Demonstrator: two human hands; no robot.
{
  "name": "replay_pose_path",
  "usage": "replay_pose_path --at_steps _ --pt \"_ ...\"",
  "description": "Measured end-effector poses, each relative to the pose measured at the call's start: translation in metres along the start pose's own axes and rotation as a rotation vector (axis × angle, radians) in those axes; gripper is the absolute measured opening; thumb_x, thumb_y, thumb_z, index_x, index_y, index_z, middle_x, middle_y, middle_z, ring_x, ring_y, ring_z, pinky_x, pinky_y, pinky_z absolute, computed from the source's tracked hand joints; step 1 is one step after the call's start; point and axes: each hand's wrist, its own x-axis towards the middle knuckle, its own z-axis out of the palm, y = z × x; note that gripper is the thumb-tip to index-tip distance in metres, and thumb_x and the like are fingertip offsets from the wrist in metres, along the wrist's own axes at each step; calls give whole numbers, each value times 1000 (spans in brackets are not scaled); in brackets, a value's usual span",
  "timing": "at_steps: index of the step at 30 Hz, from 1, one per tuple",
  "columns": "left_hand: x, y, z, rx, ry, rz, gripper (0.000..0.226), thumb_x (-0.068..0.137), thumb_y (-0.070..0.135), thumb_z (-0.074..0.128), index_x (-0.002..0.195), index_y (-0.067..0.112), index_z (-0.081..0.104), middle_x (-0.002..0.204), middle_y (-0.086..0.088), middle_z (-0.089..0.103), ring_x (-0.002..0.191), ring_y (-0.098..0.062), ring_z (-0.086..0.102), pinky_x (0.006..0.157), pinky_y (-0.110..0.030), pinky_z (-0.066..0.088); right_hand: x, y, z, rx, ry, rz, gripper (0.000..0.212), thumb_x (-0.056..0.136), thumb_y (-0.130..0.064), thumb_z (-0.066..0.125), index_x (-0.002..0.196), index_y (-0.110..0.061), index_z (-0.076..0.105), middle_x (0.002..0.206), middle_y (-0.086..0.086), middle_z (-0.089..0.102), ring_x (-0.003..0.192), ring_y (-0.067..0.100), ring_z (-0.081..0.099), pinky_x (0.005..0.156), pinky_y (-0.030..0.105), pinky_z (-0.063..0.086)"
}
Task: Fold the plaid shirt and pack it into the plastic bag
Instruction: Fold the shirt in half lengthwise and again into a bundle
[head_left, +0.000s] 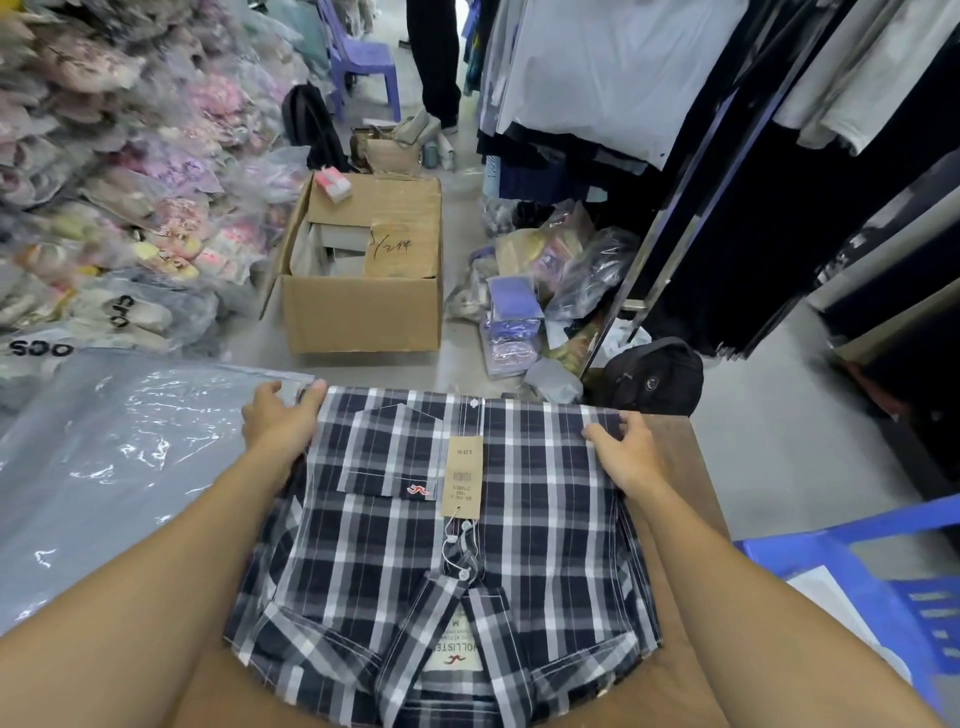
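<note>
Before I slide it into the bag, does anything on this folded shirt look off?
One thing: the paper price tag lies loose on the front of the plaid shirt, its strings trailing toward the collar. The fold itself looks square, left hand and right hand at its far corners. The plastic bag lies flat beside it.

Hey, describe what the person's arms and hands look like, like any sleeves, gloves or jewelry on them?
Both forearms are bare to the frame's edge, with no sleeves in view. The left hand and right hand wear no gloves, and no rings, watch or bracelet show. The fingers have short, unpainted nails.
</note>
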Motion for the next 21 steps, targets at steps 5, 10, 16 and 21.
replay_pose_path --at_steps 5,10,16,21 --pt "-32 -16 14 813 -305 688 100 79 88 28 159 32 9 168 -2 -4 155 -27 -5 123 -51 7 3 5 2 -248 83 21 54 84 -44 71 129 -18 54 122 4 64 108 26 59 99 49 48" --pt "-32 -26 24 1029 -429 612 118 67 97 13 156 25 -16 164 -10 -25 150 -27 -27 122 -47 -14 0 13 -4 -368 88 97 76 78 -71 64 127 -14 54 126 9 62 115 33 58 95 49 50" --pt "-75 -7 44 1090 -724 1009 145 54 98 51 156 22 -18 162 -2 -29 149 -21 -28 118 -41 -17 -12 16 -22 -244 -160 197 82 48 -79 79 98 -15 69 106 3 71 99 26 68 87 45 59" --pt "-96 -15 64 1189 -812 994 156 47 91 66 154 22 -25 159 -3 -36 146 -25 -34 119 -46 -18 -39 18 -40 -243 -477 338 49 71 -40 89 105 -19 61 96 -1 67 91 18 60 75 32 50"
